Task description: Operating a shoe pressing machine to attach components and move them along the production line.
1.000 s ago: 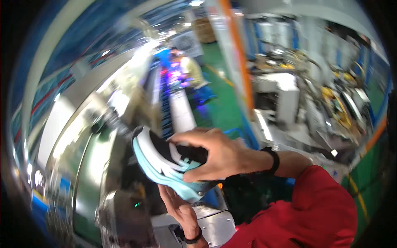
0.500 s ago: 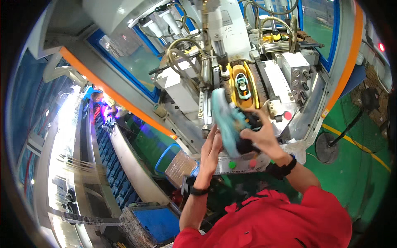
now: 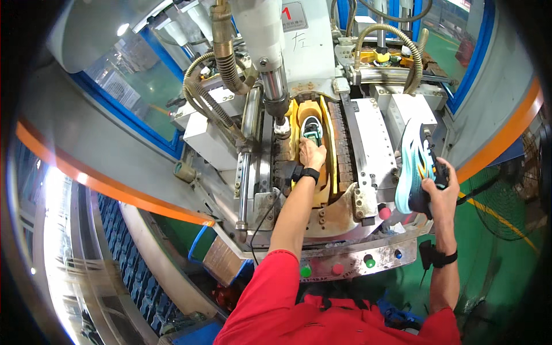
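Observation:
My left hand [image 3: 312, 154] reaches into the yellow-lined cavity [image 3: 329, 129] of a pressing machine. Its fingers are closed on the near end of a small dark-and-mint shoe [image 3: 311, 126] lying there; the fingertips are partly hidden. Off to the right, my right hand [image 3: 443, 185] grips a sneaker [image 3: 409, 169] by its dark upper. That sneaker has a thick pale-blue sole, turned to the left, and stands on end above the machine's right side. Dark straps circle both wrists.
A metal press cylinder [image 3: 273, 86] hangs just left of the cavity. Metal blocks [image 3: 371, 149] flank it on the right. Along the front runs a panel with green and red buttons [image 3: 337, 268]. An orange-edged frame [image 3: 115, 178] curves at left, beside a conveyor [image 3: 123, 253]. A fan [image 3: 506, 201] stands right.
My left hand has left the sneaker and moved forward onto the shoe in the cavity. My right hand has carried the sneaker to the right. The view has shifted closer to the machine.

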The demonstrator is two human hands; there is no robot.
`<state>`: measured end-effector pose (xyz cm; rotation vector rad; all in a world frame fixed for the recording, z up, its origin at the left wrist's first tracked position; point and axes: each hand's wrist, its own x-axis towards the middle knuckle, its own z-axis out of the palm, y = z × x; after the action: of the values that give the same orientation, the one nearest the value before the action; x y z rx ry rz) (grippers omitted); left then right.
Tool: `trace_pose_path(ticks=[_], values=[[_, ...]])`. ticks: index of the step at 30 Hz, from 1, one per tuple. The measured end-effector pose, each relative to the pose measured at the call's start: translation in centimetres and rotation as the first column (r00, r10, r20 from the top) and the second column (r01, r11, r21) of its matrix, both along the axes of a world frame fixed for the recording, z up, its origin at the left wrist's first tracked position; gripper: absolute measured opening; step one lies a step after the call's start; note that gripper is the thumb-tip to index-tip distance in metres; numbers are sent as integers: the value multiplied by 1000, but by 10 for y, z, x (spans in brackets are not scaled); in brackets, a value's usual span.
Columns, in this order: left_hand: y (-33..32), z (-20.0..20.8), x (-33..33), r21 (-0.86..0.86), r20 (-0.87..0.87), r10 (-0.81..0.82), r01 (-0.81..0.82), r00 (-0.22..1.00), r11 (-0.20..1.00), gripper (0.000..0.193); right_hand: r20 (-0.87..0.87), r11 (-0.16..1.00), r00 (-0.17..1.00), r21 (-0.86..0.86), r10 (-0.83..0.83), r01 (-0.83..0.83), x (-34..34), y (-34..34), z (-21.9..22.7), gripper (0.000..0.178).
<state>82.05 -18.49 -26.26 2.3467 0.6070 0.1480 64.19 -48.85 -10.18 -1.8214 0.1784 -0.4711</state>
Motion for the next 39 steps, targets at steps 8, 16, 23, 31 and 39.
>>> trace_pose_path(ticks=[8,16,23,31,39], values=[[35,76,-99,-983,-63,-19,-59,998,175,27,-281,873,960,-463,21,-155,181,56,8,64],[102,156,-355,-930,45,278,-61,960,362,45,-451,642,870,-610,201,-465,240,249,-78,48],[94,173,-510,-854,95,799,-363,594,372,32,-324,610,940,-725,110,-321,212,284,-145,72],[29,123,-604,-883,-63,967,-466,248,62,35,6,453,530,-527,848,-719,-67,281,-100,14],[-25,65,-698,-930,-201,976,-331,84,-163,26,-199,10,192,-669,961,-743,-143,276,-291,7]])
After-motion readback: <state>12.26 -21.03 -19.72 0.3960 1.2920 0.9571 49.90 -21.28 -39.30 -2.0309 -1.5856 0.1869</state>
